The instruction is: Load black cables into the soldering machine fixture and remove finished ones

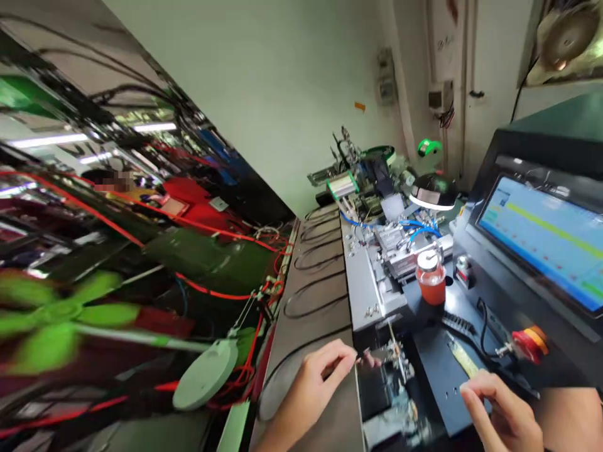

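My left hand [323, 380] is closed in a pinch, thumb against forefinger, above the edge between the grey bench and the machine. Anything between its fingertips is too small to make out. Just right of it is a small metal mechanism [399, 359] with pins and clamps. My right hand [506, 408] also has its thumb and forefinger together, over the dark plate [436, 370]. A thin yellowish strip with a pointed end [464, 359] lies right by its fingertips; whether the fingers touch it I cannot tell.
An orange-red jar [431, 282] with a pale lid stands on the machine, near a red-and-yellow knob [530, 344]. A screen [546, 238] is at right. Black cables [313, 307] loop over the grey bench. At left are a blurred green fan [61, 311] and a person in red [198, 204].
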Demonstrator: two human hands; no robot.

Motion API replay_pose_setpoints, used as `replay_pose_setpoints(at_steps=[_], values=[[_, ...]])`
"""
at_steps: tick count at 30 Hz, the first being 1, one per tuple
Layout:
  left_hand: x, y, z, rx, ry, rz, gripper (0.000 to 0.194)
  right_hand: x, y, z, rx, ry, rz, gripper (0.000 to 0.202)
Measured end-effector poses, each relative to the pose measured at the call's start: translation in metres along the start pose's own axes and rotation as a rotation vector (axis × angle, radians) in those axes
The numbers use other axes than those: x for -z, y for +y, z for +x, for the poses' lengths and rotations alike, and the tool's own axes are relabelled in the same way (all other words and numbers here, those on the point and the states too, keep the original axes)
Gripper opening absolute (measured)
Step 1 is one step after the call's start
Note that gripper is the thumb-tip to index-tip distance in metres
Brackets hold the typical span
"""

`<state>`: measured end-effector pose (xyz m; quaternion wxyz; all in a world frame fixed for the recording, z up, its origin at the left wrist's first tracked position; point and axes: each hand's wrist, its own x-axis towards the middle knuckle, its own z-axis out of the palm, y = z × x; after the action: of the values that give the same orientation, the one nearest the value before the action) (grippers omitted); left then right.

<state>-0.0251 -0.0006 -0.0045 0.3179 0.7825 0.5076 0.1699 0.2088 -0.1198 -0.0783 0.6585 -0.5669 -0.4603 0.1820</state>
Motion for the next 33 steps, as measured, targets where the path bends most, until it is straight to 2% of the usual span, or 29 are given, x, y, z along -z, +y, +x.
replay_pose_setpoints(at_steps=[2,4,16,21,23,27,30,33], values=[[-0.008,0.002,0.002,-0.033,-0.072,-0.041,0.030,0.004,-0.011,0.003,0.042,-0.099,0.012,0.008],[-0.016,0.002,0.006,-0.074,-0.116,-0.059,0.028,0.005,-0.015,0.004,0.039,-0.151,0.012,0.008],[-0.052,-0.007,0.018,-0.052,-0.100,-0.079,0.026,-0.006,-0.007,-0.008,-0.027,-0.236,-0.059,0.008],[-0.052,-0.003,0.018,-0.046,-0.087,-0.067,0.028,-0.011,-0.002,-0.005,-0.026,-0.267,-0.100,0.008],[-0.051,-0.003,0.017,-0.056,-0.084,-0.087,0.027,-0.015,0.003,0.000,-0.012,-0.338,-0.148,0.009],[-0.044,-0.005,0.014,-0.079,-0.040,-0.180,0.026,-0.034,0.015,0.010,0.046,-0.531,-0.222,0.030],[-0.038,-0.006,0.012,-0.070,0.008,-0.241,0.024,-0.049,0.021,0.013,0.079,-0.578,-0.223,0.043],[-0.035,-0.007,0.012,-0.060,0.031,-0.251,0.024,-0.052,0.028,0.012,0.100,-0.623,-0.250,0.044]])
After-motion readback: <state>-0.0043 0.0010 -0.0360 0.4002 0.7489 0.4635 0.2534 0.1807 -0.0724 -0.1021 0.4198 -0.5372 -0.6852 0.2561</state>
